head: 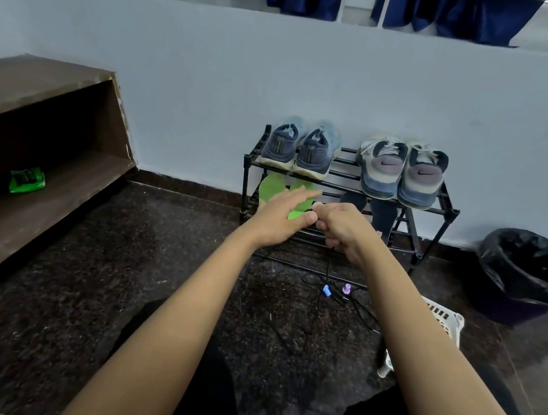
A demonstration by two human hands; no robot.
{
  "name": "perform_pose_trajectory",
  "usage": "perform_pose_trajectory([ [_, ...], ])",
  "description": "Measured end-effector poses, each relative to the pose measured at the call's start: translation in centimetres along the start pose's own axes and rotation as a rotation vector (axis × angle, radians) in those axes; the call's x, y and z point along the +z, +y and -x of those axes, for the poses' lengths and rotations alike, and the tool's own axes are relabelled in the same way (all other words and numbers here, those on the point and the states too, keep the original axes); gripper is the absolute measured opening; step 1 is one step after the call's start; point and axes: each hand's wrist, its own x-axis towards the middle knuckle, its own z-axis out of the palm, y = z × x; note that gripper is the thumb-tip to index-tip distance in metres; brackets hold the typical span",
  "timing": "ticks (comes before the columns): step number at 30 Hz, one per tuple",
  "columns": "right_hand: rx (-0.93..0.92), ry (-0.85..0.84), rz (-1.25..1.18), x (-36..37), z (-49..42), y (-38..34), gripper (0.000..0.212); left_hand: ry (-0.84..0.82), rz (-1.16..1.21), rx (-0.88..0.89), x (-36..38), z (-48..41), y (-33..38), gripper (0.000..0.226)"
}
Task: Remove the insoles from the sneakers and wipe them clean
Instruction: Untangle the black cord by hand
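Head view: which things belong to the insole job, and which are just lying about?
Job: black metal shoe rack; pair of blue knit sneakers; pair of grey-and-white sneakers; bright green insoles; dark navy insoles.
Lying about: green packet on brown wooden shelf; black-lined bin; white plastic basket; black cables.

Both forearms bare, reaching fwd from 6 o'clock, converging. L hand [283, 217] palm down, fingers straight, pointing approx 2 o'clock. R hand [342, 231] just at its 3 o'clock, fingers curled in, thumb tips close together.
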Motion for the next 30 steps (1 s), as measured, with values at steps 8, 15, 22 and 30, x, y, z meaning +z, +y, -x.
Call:
perform_pose_trajectory([
  [8, 0.038, 0.067, 0.065, -0.4, 0.1, -0.2, 0.029, -0.020, 0.114, -0.034, -0.4, 0.1, 1.0, 0.022],
  [15, 0.038, -0.220, -0.422, -2.5, 2.0, -2.4, 0.026, 0.153, -0.135, -0.528, -0.9, -0.8, -2.5, 0.018],
  [22, 0.035, -0.187, -0.573, -3.5, 2.4, -2.7, 0.026, 0.089, -0.056, -0.275, -0.4, -0.2, -1.5, 0.044],
  [30, 0.159, -0.219, -0.372, -0.8, 2.2, -2.0, 0.030, 0.185, -0.070, 0.105, 1.1, 0.6, 2.2, 0.017],
])
